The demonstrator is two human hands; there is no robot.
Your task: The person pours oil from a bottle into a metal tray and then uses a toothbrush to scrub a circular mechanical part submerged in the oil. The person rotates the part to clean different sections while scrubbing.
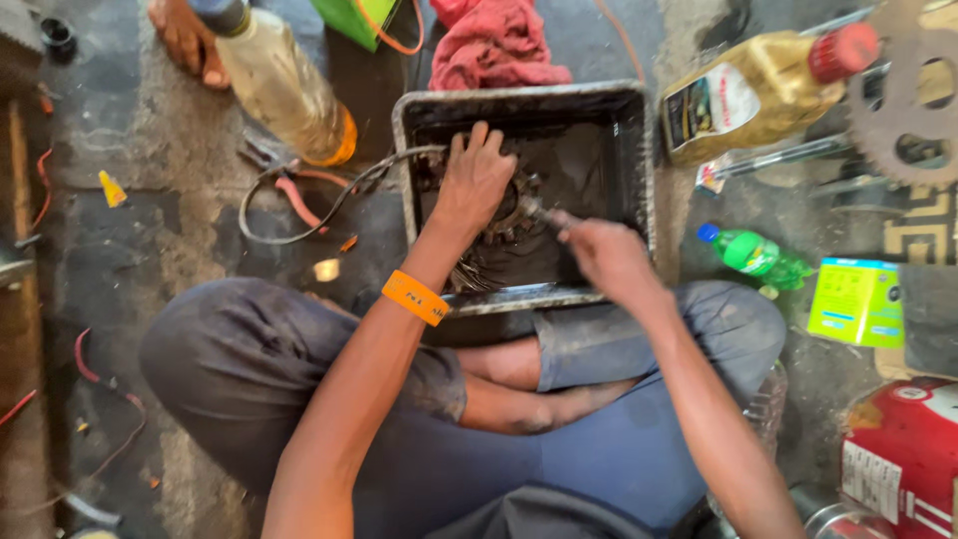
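A black metal tray (pixel 629 140) of dark oily liquid sits on the floor in front of my crossed legs. My left hand (pixel 474 175), with an orange wristband, presses down on a toothed gear cluster (pixel 509 215) lying in the tray. My right hand (pixel 604 255) grips a small brush or tool (pixel 544 215) whose tip touches the gear. Most of the gear lies hidden under my left hand.
A clear bottle of yellowish liquid (pixel 284 85), pliers (pixel 294 195) and a looped cable (pixel 299 205) lie left of the tray. A gold oil jug (pixel 758 90), large sprocket (pixel 903 100), green bottle (pixel 758 255) and green box (pixel 858 299) lie right. Red rag (pixel 494 45) behind; another person's foot (pixel 185 40) far left.
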